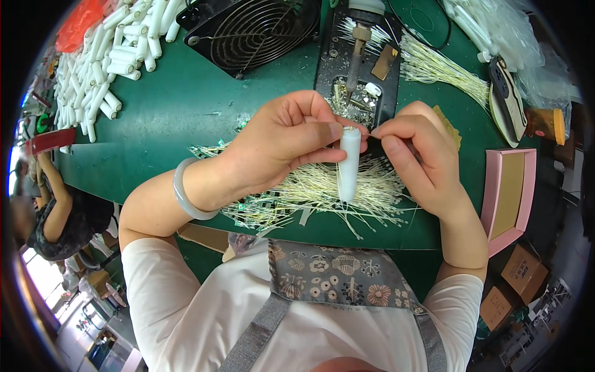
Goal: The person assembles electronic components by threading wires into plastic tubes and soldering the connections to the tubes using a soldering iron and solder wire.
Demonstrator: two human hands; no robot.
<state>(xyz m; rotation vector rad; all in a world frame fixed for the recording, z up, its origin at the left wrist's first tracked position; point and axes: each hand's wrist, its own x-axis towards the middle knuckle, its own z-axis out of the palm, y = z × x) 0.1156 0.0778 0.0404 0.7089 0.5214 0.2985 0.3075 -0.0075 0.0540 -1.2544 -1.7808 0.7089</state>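
Note:
My left hand (291, 133) pinches the upper end of a white cylindrical battery cell (349, 167), which hangs roughly upright between its fingers. Close to that end, my right hand (424, 149) is closed in a pinch on a thin wire (370, 134). Under both hands lies a heap of pale thin wires (372, 192), with small green circuit boards (263, 204) at its left side. Just beyond the fingertips, a soldering iron (354, 68) points its tip down over a black tray (325, 68) littered with solder bits.
Several white battery cells (111, 65) are piled at the far left. A black fan (254, 34) stands at the back, left of the tray. More wire bundles (443, 71), a utility-like cream and black tool (508, 102) and a pink box (493, 198) are to the right. Another person (59, 204) sits at left.

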